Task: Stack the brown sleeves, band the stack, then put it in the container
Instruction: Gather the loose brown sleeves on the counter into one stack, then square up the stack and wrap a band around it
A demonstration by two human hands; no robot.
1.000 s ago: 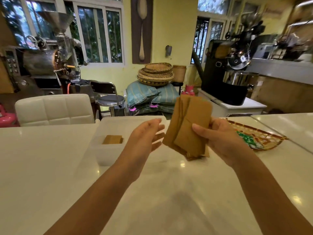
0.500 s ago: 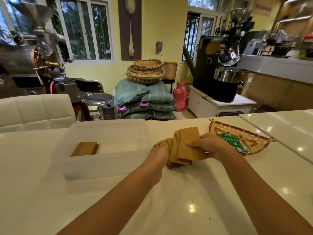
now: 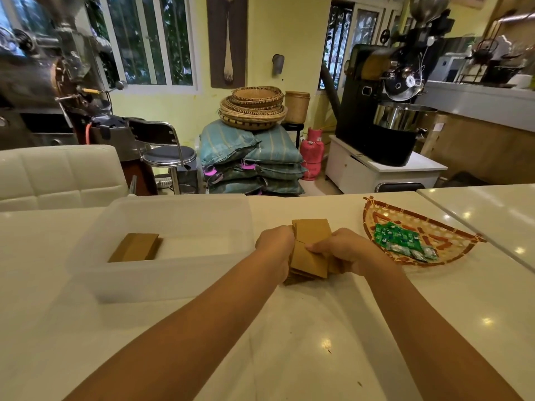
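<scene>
Brown sleeves (image 3: pixel 311 250) sit gripped in both your hands, container (image 3: pixel 173 282) at nine o'clock, woven tray (image 3: pixel 463 250) at three.

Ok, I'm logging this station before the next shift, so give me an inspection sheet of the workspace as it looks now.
Surface: white glossy counter, a few small dark specks near the front.
Job's things: loose brown sleeves, uneven, no band seen; clear container left of them holds one earlier brown stack.
Clutter: woven tray at right with green packets.
Grips: left hand and right hand both closed on the sleeves, pressing from either side.
Cables: nothing seen on the counter.
Surroundings: white chair, stool, stacked sacks, baskets, roasting machines.
</scene>
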